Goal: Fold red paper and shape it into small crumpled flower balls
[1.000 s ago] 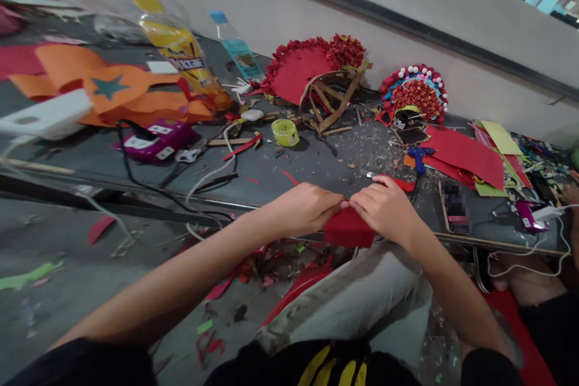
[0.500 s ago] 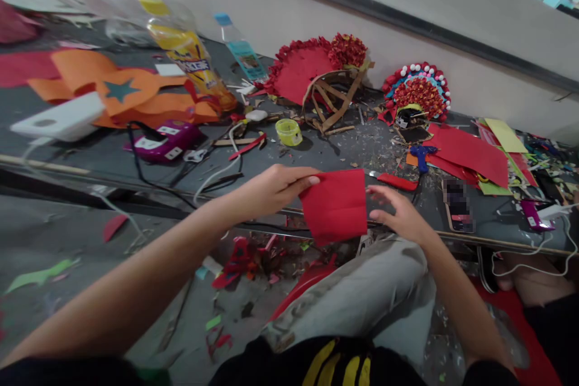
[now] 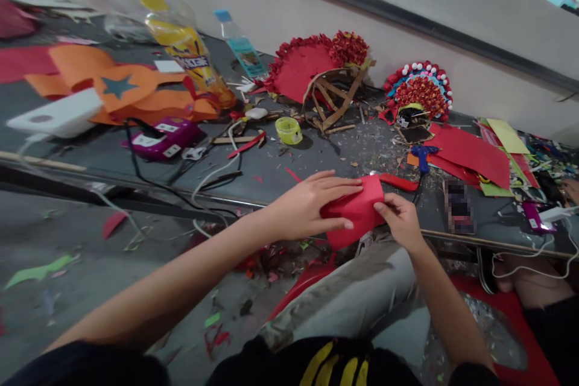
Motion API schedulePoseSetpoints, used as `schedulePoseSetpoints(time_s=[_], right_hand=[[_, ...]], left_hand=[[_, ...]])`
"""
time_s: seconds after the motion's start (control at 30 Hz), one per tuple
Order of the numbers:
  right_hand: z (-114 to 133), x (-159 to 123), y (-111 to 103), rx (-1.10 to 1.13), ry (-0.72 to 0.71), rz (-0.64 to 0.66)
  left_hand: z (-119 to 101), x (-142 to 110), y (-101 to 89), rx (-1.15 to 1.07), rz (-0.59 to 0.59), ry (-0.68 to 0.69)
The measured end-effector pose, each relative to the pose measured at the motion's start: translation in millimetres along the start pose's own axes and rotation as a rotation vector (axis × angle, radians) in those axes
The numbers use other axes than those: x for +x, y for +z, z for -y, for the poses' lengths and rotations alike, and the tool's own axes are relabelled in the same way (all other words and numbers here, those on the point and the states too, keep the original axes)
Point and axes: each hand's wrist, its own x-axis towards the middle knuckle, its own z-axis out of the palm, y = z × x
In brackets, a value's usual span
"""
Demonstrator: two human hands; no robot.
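A sheet of red paper (image 3: 368,199) lies at the table's front edge, its lower part hanging past the edge over my leg. My left hand (image 3: 323,202) rests across it with fingers stretched out and spread. At the paper's right edge, my right hand (image 3: 400,217) pinches it between thumb and fingers. Just beyond the paper is a red-handled cutter (image 3: 398,182). A blue glue gun (image 3: 423,157) lies farther right, and a phone (image 3: 458,206) is near the right of my right hand.
Behind stand a red fan-shaped craft piece (image 3: 301,72), a smaller decorated one (image 3: 420,91), a yellow tape roll (image 3: 288,131) and two bottles. Red paper sheets (image 3: 474,154) lie right. On the left are orange paper (image 3: 131,87), a purple power strip (image 3: 163,140) and cables. Another person's leg shows right.
My left hand has moved right and spread over the paper instead of gripping its left corner. My right hand has closed on the paper's right edge. The paper has shifted slightly right.
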Motion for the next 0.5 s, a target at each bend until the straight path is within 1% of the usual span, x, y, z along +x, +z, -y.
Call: schedulePoseSetpoints(time_s=[0.13,0.23,0.4,0.5], right_hand=[[0.3,-0.4,-0.8,-0.049,-0.033,-0.038],[2.7,-0.1,-3.4,-0.137,-0.096,-0.051],[8.2,2.4,-6.5,-0.257,-0.262,-0.088],[7.3,3.3,-6.9,-0.316,-0.306,-0.089]], left_hand=[[-2.7,1.2,8.6,0.047,0.028,-0.022],[-3.1,3.1,9.4,0.057,0.044,-0.072],[-5.4,7.2,5.3,-0.126,0.091,-0.104],[-2.9,8.4,5.7,-0.162,0.044,-0.105]])
